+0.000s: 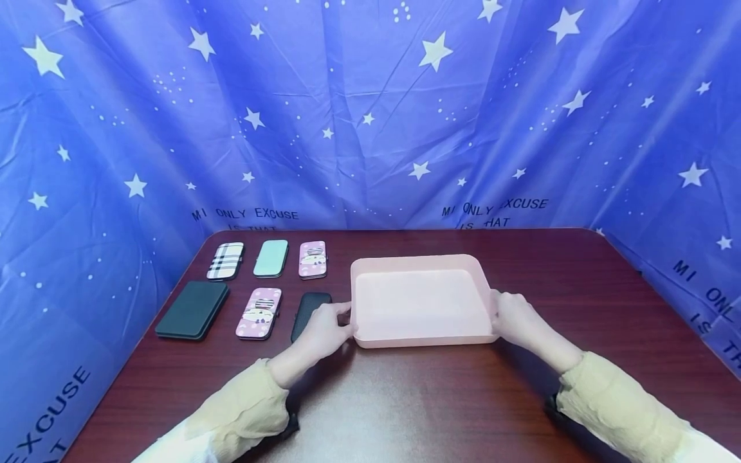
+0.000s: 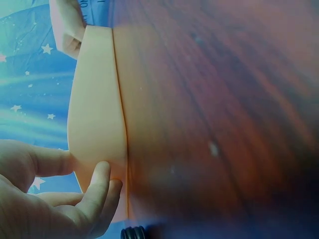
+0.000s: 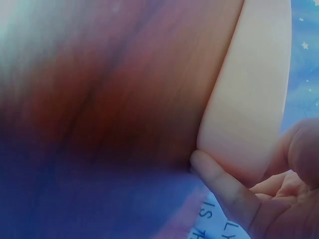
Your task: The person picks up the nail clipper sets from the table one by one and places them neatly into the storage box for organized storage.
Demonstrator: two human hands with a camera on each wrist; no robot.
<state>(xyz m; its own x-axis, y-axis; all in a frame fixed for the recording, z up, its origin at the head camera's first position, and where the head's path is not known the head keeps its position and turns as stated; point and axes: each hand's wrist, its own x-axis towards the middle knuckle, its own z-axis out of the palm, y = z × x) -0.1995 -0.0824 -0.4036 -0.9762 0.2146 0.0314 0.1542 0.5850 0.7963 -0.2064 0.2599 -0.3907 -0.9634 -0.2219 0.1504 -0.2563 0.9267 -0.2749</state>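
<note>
A shallow pink tray (image 1: 425,302) stands on the dark wooden table, its inside bare. My left hand (image 1: 324,331) holds the tray's left end; in the left wrist view its fingers (image 2: 99,184) lie against the outer wall and the rim. At the opposite end, my right hand (image 1: 517,318) grips the tray's side. A fingertip (image 3: 202,162) touches the low outer edge in the right wrist view. Just behind the left hand lies a black textured case (image 1: 309,308), partly covered by that hand.
Left of the tray lie a plaid case (image 1: 226,261), a mint case (image 1: 271,258), a pink cartoon case (image 1: 312,259), another pink cartoon case (image 1: 259,313) and a larger dark green case (image 1: 193,310). A blue star-printed curtain (image 1: 370,116) surrounds the table (image 1: 405,405).
</note>
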